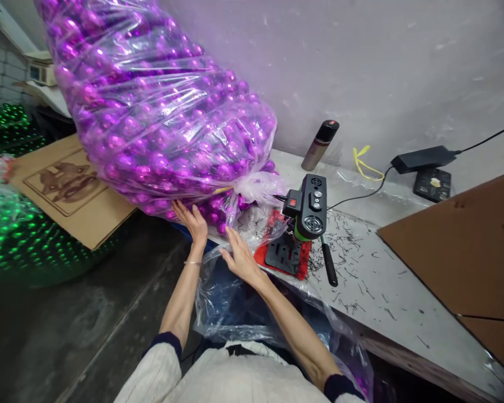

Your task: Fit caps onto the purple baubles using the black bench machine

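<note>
A huge clear plastic bag (168, 112) full of shiny purple balls leans over the table, its gathered neck (258, 187) pointing right. Against the bag's lower side rests my left hand (193, 224), fingers stretched out and spread. My right hand (241, 257) is just below the neck, fingers extended beside the loose plastic, holding nothing that I can see. A second clear plastic bag (218, 296) hangs open beneath my hands at the table's front edge.
Right of the neck stands a small black press-like machine (313, 207) with a handle (330, 263), on a red cloth (304, 260). Dark scraps litter the white table (386, 263). A spray can (320, 145), power adapter (424, 159) and cardboard (466, 252) are there. Left are cardboard (109, 218) and green balls (37, 240).
</note>
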Available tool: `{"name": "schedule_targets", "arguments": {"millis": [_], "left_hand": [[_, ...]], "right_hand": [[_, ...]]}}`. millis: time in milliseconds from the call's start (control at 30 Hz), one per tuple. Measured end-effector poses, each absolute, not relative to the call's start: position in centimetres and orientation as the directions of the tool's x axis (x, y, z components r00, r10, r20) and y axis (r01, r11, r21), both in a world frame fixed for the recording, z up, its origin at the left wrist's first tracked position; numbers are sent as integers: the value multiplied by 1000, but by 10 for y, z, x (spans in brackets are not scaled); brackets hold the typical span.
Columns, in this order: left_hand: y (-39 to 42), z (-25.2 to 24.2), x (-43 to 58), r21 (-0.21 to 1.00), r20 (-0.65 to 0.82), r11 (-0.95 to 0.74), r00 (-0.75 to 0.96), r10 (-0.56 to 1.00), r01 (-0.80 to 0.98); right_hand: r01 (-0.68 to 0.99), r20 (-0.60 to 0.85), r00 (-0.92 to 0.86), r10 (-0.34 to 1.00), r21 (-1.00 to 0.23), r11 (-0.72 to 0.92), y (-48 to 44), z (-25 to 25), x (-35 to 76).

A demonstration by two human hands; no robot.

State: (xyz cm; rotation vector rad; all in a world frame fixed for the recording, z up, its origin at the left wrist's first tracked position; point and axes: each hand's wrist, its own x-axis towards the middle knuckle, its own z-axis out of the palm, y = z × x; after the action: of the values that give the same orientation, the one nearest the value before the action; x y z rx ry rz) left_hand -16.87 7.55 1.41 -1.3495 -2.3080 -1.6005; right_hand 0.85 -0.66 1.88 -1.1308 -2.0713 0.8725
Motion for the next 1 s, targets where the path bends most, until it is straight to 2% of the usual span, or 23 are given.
{"name": "schedule_targets", "arguments": {"millis": [67, 133, 200, 267, 400, 533, 600, 633, 700, 767, 800, 833, 900, 1000], "left_hand": [[55, 18, -151, 674, 565, -29, -490, 663, 738], [47, 28, -131, 549, 608, -259, -168, 776, 795], [52, 43, -113, 432, 541, -456, 181, 821, 778], [66, 58, -97, 310, 421, -512, 368, 829, 801], [93, 79, -76, 29, 257, -406, 385, 886, 914], [105, 84, -69, -25, 152, -359, 358, 921, 933], [103, 85, -73, 53, 154, -371, 359, 921, 927], [99, 85, -76, 147, 188, -382, 353, 916, 912], [86, 83, -80, 452, 286, -392, 286, 915, 801], [64, 76, -81, 798, 288, -314, 131, 949, 514], [50, 72, -79, 921, 212, -220, 60, 975, 321], [36, 67, -75, 988, 95, -96, 19, 995, 124], [10, 57, -65, 968, -153, 155, 23, 988, -196], [-18, 47, -48, 836, -335, 335, 79, 939, -435]], "right_hand": [[479, 201, -437, 877, -773, 416, -9, 19, 11], [505, 210, -410, 888, -758, 413, -13, 19, 14], [544, 228, -356, 906, -738, 399, -20, 22, 20], [581, 262, -295, 919, -714, 391, -31, 25, 30], [605, 348, -269, 898, -664, 439, -62, 32, 50], [613, 358, -307, 882, -634, 471, -93, 34, 60], [609, 340, -338, 878, -632, 479, -106, 33, 64], [605, 329, -349, 877, -636, 479, -111, 33, 67], [604, 305, -353, 884, -648, 464, -119, 33, 73], [606, 288, -338, 896, -662, 441, -123, 35, 81], [608, 285, -328, 901, -666, 432, -124, 37, 85], [610, 286, -319, 903, -668, 427, -125, 38, 89], [611, 297, -306, 905, -667, 426, -126, 41, 96], [618, 305, -300, 904, -659, 428, -129, 41, 105]]}}
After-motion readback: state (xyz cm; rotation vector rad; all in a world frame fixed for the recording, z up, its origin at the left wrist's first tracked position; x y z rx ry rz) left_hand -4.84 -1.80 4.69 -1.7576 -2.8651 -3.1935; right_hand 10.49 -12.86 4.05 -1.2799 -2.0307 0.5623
